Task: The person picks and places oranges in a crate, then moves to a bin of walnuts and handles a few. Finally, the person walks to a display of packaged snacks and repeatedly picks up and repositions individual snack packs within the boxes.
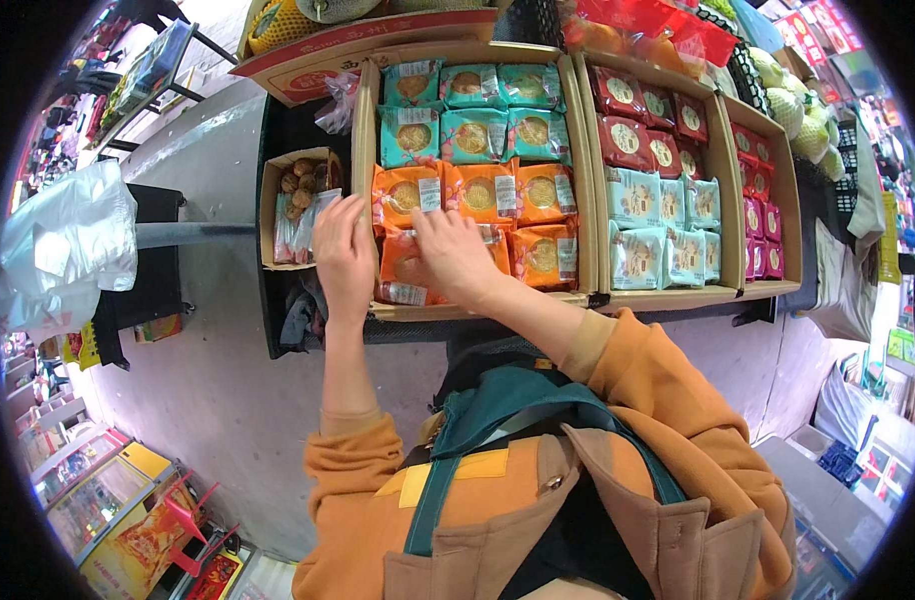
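Note:
My right hand (457, 255) reaches over the orange mooncake packets in the open cardboard box (364, 90), its bent fingers touching the front rows. The front-left orange packet (401, 270) lies partly under it, tilted, its label facing the near side. Whether those fingers grip a packet is hidden. My left hand (343, 244) is at the box's left wall, fingers close together and slightly curled; its grip cannot be made out. Behind the orange packets are rows of teal packets (471, 136) with round clear windows.
A second cardboard box (594, 225) holds dark red packets (626, 142) and pale blue packets (637, 196). Further right, another box (791, 255) holds red and magenta packets. A small carton (268, 217) with walnuts stands at left. Plastic bags (67, 240) hang beyond it.

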### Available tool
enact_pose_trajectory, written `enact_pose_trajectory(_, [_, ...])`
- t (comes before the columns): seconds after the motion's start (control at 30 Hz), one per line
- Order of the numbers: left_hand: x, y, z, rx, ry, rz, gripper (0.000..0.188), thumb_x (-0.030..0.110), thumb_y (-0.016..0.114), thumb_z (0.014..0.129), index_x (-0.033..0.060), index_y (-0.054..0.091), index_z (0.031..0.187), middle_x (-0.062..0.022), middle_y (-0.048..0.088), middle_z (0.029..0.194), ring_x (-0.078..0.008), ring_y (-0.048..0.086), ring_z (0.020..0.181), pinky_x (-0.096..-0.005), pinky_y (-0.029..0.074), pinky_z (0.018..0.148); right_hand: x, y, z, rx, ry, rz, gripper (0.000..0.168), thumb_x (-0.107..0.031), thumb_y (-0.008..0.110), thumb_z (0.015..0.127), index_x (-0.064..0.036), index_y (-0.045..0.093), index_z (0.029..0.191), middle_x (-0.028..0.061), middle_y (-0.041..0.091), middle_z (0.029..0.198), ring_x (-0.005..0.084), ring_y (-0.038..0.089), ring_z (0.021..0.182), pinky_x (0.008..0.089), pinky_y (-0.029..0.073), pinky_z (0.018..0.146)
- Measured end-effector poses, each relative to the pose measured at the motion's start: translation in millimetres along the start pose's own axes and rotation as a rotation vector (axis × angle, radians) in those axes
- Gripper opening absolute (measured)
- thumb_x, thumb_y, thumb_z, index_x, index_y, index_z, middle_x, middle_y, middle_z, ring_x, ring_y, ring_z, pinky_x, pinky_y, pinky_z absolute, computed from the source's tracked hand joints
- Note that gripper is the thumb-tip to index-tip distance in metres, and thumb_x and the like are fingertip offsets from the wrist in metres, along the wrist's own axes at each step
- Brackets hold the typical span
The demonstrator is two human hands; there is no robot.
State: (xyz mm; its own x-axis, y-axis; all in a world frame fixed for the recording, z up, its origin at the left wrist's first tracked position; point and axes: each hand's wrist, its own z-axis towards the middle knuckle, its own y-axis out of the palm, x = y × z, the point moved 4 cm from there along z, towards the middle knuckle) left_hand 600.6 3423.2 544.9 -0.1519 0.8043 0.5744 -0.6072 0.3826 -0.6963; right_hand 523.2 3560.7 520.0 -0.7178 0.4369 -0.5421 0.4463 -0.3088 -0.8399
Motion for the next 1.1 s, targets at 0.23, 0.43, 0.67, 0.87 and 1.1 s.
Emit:
enact_pose_trajectory(0.23, [-18.5, 79.5, 41.0, -0.424, 0.288, 0.349, 0.042, 0.017, 0.071, 0.081, 0.0055, 0.058, 0.119, -0.0128, 0.06, 0.114, -0.031, 0.054, 0.115, -0.0448, 0.038, 0.102, 26.0, -48.2, -47.2, -0.23, 0.255, 0.41, 0.048, -0.02, 0.071, 0.08, -0.003, 0.046, 0.118, 0.0253, 0.059, 0.106, 0.0421, 0.058, 0.102, 0.0445, 0.047, 0.086])
enact_pose_trajectory(0.43, [-8.6, 88.9, 65.6, -0.698, 0.186, 0.443, 0.055, 0.031, 0.08, 0.073, 0.007, 0.058, 0.118, -0.0116, 0.056, 0.109, -0.0299, 0.054, 0.105, -0.0451, 0.036, 0.097, 63.2, -67.5, -109.4, -0.071, 0.494, 0.688, 0.052, -0.016, 0.069, 0.084, -0.005, 0.04, 0.126, 0.0252, 0.06, 0.112, 0.0389, 0.061, 0.107, 0.0403, 0.048, 0.091])
enact_pose_trajectory(0.67, [9.1, 68.7, 92.1, -0.885, 0.234, 0.164, 0.032, 0.021, 0.072, 0.082, 0.0042, 0.054, 0.101, -0.0173, 0.06, 0.089, -0.0386, 0.059, 0.087, -0.0462, 0.048, 0.075, 69.2, -69.4, -119.4, -0.052, 0.448, 0.782, 0.056, -0.017, 0.068, 0.086, -0.005, 0.04, 0.133, 0.0223, 0.059, 0.117, 0.0374, 0.06, 0.111, 0.0389, 0.047, 0.094])
enact_pose_trajectory(0.87, [1.6, 0.2, 108.2, -0.308, -0.319, -0.07, 0.027, 0.015, 0.067, 0.09, 0.0024, 0.053, 0.109, -0.0129, 0.064, 0.099, -0.0199, 0.063, 0.094, -0.0326, 0.051, 0.08, 68.6, -68.8, -115.3, -0.107, 0.513, 0.772, 0.053, -0.011, 0.068, 0.088, -0.003, 0.041, 0.133, 0.0145, 0.056, 0.123, 0.0208, 0.056, 0.113, 0.0322, 0.044, 0.098])
enact_pose_trajectory(1.1, [-37.1, 19.3, 45.0, -0.029, -0.508, -0.069, 0.029, 0.008, 0.067, 0.085, 0.0002, 0.053, 0.108, -0.0101, 0.057, 0.107, -0.0184, 0.057, 0.094, -0.0322, 0.048, 0.084, 66.1, -67.4, -108.1, -0.105, 0.439, 0.699, 0.058, -0.021, 0.07, 0.086, -0.003, 0.04, 0.133, 0.0253, 0.058, 0.119, 0.0365, 0.059, 0.112, 0.0387, 0.045, 0.095])
